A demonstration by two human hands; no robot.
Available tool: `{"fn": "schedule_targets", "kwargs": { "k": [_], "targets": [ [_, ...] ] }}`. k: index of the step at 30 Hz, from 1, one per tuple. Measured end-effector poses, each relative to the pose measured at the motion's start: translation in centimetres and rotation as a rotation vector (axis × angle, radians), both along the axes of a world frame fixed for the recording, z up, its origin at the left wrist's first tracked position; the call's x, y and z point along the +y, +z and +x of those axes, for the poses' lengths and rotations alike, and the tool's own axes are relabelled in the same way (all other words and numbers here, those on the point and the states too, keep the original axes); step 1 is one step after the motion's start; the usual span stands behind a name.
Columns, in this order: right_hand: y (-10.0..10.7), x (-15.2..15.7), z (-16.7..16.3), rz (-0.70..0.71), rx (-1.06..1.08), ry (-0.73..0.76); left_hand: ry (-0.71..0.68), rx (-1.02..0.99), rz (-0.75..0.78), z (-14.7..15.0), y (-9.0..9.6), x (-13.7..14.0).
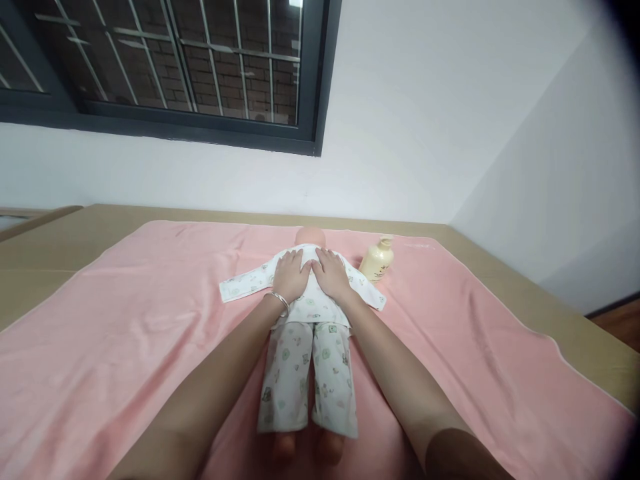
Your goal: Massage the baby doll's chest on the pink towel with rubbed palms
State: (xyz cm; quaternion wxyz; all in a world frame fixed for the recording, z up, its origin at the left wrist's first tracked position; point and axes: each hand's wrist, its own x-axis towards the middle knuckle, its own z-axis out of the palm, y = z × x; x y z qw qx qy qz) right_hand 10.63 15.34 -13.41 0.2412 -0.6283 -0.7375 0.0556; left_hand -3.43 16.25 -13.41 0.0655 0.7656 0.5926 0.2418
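Note:
A baby doll (315, 303) in white printed pyjamas lies stretched out, its head (310, 236) away from me and its feet toward me. Both sleeves spread out sideways. My left hand (291, 275) rests flat on the left side of the doll's upper body, fingers extended; a silver bangle (280, 300) circles that wrist. Flat on the right side lies my right hand (331, 273), its thumb close to the left thumb. Neither hand grips anything. The doll's printed trousers (287, 377) show between my forearms, and its face cannot be made out.
A pale yellow pump bottle (377, 260) leans beside the doll's right-hand sleeve. Under everything spreads a creased pink sheet (165, 313) on a tan surface (505, 287). Behind it rise a white wall (390, 120) and a dark-framed window (200, 127) with bars.

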Motion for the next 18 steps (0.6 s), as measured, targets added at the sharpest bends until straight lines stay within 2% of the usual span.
{"fn": "schedule_targets", "kwargs": {
  "k": [13,18],
  "targets": [
    [-0.1,0.2,0.1,0.002,0.019,0.026,0.015,0.092,0.042,0.0,1.0,-0.8],
    [0.2,0.3,0.7,-0.04,0.057,0.084,0.0,0.148,0.054,-0.2,1.5,-0.9]
  ]
}}
